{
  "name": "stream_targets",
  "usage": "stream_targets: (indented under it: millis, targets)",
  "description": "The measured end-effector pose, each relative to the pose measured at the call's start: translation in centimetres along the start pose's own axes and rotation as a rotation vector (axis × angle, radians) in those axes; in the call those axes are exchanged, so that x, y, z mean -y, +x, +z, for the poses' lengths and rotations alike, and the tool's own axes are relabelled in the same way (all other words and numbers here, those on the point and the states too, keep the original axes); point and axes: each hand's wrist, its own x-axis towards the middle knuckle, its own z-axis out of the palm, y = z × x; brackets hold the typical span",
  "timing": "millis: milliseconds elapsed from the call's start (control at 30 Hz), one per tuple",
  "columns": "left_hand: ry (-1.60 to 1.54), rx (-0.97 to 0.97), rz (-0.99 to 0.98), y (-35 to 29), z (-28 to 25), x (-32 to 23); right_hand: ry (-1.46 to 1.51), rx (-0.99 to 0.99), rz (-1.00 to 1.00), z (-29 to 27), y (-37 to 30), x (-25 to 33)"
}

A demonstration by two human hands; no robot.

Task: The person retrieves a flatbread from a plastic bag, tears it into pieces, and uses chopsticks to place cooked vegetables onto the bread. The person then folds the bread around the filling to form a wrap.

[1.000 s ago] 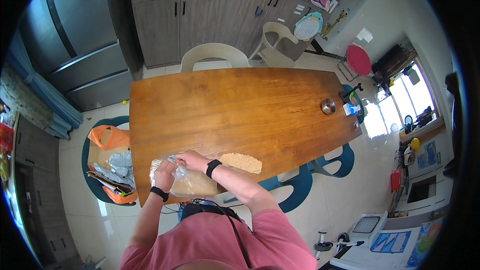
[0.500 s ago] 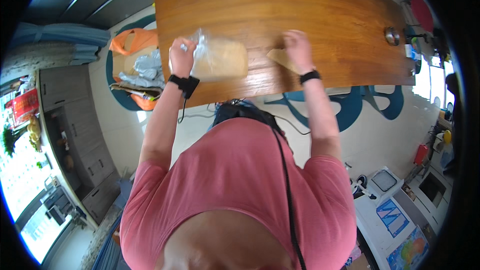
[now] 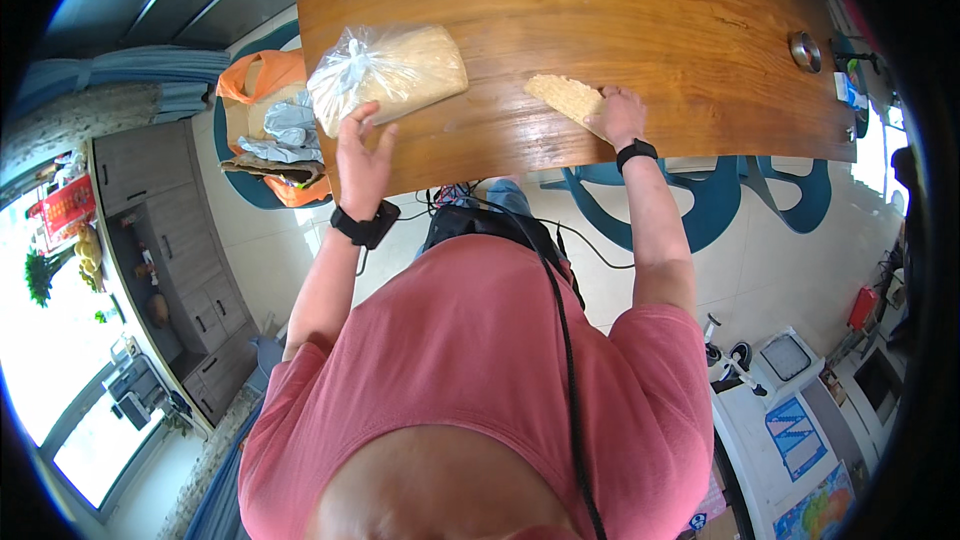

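From here, the right hand (image 3: 622,118) is grasping a bumpy slab (image 3: 563,97); the left hand (image 3: 362,162), fingers spread, is nearest a clear plastic bag (image 3: 362,75).

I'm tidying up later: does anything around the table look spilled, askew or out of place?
No spill shows. The teal chair left of the table looks odd: an orange bag and crumpled grey plastic clutter its seat.
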Motion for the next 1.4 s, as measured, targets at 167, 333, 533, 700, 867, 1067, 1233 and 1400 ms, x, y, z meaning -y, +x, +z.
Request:
stream_targets:
  millis: [167, 333, 533, 700, 867, 1067, 1233, 1400]
  targets:
    - [-0.021, 0.182, -0.018, -2.7, 3.8, -1.3, 0.472, -0.067, -0.136, 1.2, -0.9, -1.2]
    - [-0.407, 0.526, -0.131, -4.0, 7.3, -1.5, 1.144, -0.129, -0.084, -0.8, -5.9, 1.1]
    - [-0.745, 1.001, -0.55, -3.4, 9.4, -3.0, 1.539, -0.278, -0.056, -5.8, -14.9, 6.1]
    - [-1.236, 1.111, -0.546, -5.6, 8.9, -7.0, 1.668, -0.382, 0.014, -6.1, -22.0, 9.7]
    - [-1.195, 1.122, -0.447, -8.9, 7.4, -10.0, 1.707, -0.536, 0.158, -5.3, -29.5, 10.9]
    - [-1.144, 1.131, -0.364, -14.0, 7.3, -13.0, 1.71, -0.743, 0.113, -4.7, -37.0, 9.4]
    - [-1.175, 1.087, -0.313, -18.5, 7.2, -14.5, 1.747, -0.95, 0.127, -2.8, -41.6, 7.5]
    - [-1.15, 0.979, -0.317, -19.1, 6.7, -14.1, 1.952, -1.0, 0.156, -1.4, -43.2, 5.5]
